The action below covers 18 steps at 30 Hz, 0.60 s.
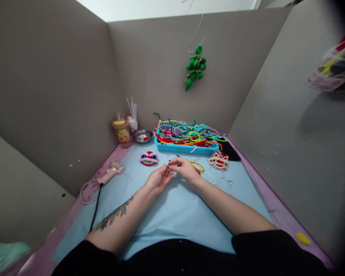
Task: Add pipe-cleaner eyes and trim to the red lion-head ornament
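Over the middle of the blue table cover [172,218], my left hand [158,180] and my right hand [185,170] meet at the fingertips. Both have their fingers closed in a pinch, and whatever lies between them is too small to make out. Behind my right hand, scissors with yellow handles [199,165] lie partly hidden. A pink and red lion-like face made of fuzzy stems [148,158] rests to the left. On the right lies a cream and red fuzzy face [219,161].
A blue tray [186,148] heaped with coloured pipe cleaners [189,133] stands at the back. Left of it are a metal bowl [143,136] and a lidded cup [123,134]. A pink glue gun [111,172] with its cord lies left. Grey partitions enclose the table; a green ornament [196,67] hangs behind.
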Available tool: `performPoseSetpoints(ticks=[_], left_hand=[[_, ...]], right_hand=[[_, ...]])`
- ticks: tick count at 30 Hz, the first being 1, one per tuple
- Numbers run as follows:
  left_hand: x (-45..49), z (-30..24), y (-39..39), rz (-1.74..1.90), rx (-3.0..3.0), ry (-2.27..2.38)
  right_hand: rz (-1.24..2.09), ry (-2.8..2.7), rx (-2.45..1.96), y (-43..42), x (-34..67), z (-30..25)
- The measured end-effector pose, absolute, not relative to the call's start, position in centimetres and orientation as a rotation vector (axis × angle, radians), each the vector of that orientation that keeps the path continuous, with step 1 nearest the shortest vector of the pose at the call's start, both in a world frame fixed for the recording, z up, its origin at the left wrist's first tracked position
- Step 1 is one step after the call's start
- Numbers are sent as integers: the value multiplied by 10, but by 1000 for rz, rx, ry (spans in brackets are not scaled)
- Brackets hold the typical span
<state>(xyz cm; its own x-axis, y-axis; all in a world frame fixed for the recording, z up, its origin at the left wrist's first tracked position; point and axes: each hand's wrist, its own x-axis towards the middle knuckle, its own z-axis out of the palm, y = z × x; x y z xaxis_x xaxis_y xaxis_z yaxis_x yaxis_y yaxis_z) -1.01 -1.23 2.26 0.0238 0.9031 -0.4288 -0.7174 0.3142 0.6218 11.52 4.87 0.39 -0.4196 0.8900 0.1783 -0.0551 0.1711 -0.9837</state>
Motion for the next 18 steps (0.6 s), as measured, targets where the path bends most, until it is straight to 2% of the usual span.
performPoseSetpoints(ticks=[7, 18], left_hand=[[-15, 19, -13, 1257, 472, 956], [-20, 15, -11, 1226, 709, 1027]], right_hand=[[1474, -1520, -817, 46, 117, 6], [967, -1871, -873, 41, 125, 15]])
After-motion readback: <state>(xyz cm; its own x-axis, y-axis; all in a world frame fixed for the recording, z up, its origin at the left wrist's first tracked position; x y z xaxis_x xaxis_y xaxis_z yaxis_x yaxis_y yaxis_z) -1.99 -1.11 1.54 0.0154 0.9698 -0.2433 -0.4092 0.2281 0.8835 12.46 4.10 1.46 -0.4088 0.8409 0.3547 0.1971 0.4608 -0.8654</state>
